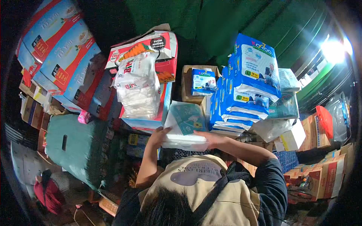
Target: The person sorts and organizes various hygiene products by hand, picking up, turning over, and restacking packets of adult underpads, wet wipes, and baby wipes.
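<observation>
A white, plastic-wrapped pack with a teal printed panel (188, 117) lies between my hands, in front of the stacks. My left hand (160, 136) grips its left side, thumb on the upper face. On its right side, my right hand (212, 139) holds the near corner, with the fingers partly hidden beneath. Just left of the pack, a pile of white BIMI plastic packs (136, 88) rests against a red and blue carton (166, 92). To the right rises a stack of blue and white Koroo packs (241, 98).
A smaller Koroo pack (203, 81) sits at a brown cardboard box (186, 92) behind. Blue and red cartons (71, 52) are piled at far left, above a large green wrapped bundle (73, 147). Brown cartons (320, 173) stand at right. A person in red (49, 192) is at lower left.
</observation>
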The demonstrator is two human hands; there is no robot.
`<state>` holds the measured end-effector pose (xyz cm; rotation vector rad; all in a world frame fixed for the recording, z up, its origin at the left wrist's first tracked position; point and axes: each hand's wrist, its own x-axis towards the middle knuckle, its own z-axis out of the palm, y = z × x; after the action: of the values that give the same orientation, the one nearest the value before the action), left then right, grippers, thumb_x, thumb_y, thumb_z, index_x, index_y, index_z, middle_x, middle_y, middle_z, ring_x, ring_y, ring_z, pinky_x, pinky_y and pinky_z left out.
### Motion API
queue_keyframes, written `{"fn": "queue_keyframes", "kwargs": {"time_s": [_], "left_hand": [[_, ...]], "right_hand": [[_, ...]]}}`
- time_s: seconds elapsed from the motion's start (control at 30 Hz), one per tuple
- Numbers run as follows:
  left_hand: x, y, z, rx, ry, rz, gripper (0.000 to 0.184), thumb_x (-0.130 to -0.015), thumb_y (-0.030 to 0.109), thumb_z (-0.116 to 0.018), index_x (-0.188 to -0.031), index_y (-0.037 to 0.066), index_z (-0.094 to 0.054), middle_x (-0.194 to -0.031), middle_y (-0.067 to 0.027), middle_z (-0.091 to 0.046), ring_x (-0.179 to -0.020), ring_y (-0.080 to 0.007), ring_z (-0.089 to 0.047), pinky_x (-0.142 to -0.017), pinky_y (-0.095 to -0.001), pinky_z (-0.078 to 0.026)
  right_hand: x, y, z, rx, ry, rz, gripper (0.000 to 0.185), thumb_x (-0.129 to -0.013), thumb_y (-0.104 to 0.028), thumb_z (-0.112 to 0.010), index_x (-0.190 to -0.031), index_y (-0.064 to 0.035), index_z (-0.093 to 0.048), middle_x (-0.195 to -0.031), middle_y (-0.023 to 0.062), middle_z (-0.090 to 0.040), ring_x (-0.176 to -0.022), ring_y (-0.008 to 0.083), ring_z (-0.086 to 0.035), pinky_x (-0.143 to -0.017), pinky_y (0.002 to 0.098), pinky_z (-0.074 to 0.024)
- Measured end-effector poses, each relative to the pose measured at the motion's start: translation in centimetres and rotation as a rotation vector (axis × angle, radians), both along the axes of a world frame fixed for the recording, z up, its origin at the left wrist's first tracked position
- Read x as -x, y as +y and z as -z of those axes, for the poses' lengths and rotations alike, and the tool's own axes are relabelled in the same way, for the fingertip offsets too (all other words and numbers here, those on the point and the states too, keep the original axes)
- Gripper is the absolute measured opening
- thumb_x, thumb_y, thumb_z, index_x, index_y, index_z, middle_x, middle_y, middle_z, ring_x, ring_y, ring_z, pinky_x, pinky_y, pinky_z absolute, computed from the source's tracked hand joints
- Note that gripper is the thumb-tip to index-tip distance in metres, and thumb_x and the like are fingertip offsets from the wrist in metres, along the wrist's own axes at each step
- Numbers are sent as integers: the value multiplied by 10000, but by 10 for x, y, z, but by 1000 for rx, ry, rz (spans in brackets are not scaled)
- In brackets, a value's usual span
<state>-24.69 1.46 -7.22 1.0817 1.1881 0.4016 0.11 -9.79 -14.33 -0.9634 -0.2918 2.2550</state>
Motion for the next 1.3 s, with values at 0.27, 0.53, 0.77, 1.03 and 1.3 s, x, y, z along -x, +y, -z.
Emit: {"fn": "queue_keyframes", "kwargs": {"time_s": [0.27,0.53,0.77,1.03,1.3], "left_hand": [[1,-26,-42,-13,-116,-113,700,-751,304,-734,-1266,-75,-449,-1147,-159,-576,-980,-226,-562,-857,-322,-423],[4,-41,-66,-226,-409,-187,524,-780,131,-704,-1217,-37,-467,-1108,-112,-598,-1005,-180,-570,-878,-306,-434],[7,-50,-78,-361,-542,-161,649,-756,124,-712,-1286,-28,-370,-1149,-124,-570,-1035,-197,-568,-903,-322,-445],[-3,-62,-125,-441,-725,-140,666,-704,137,-773,-1206,13,-353,-1133,-123,-548,-1059,-208,-549,-906,-338,-447],[-30,-72,-144,-456,-796,-27,736,-678,117,-795,-1236,12,-326,-1177,-132,-519,-1103,-222,-530,-932,-359,-433]], "right_hand": [[4,-14,-85,-51,-270,76,474,-880,-355,-612,-1249,-77,-508,-1155,80,-583,-974,195,-592,-806,317,-515],[10,-23,-152,-450,-583,233,492,-834,-252,-692,-1236,-36,-508,-1147,53,-592,-1046,145,-533,-864,293,-457],[11,-32,-201,-636,-813,228,449,-808,-146,-712,-1188,1,-522,-1110,62,-596,-1008,130,-536,-894,280,-423],[7,-48,-243,-837,-748,299,561,-794,-114,-725,-1246,15,-419,-1171,93,-571,-1054,137,-531,-913,296,-433],[-15,-89,-255,-852,-763,462,740,-738,-13,-751,-1327,4,-303,-1209,89,-538,-1110,148,-515,-936,305,-426]]}}
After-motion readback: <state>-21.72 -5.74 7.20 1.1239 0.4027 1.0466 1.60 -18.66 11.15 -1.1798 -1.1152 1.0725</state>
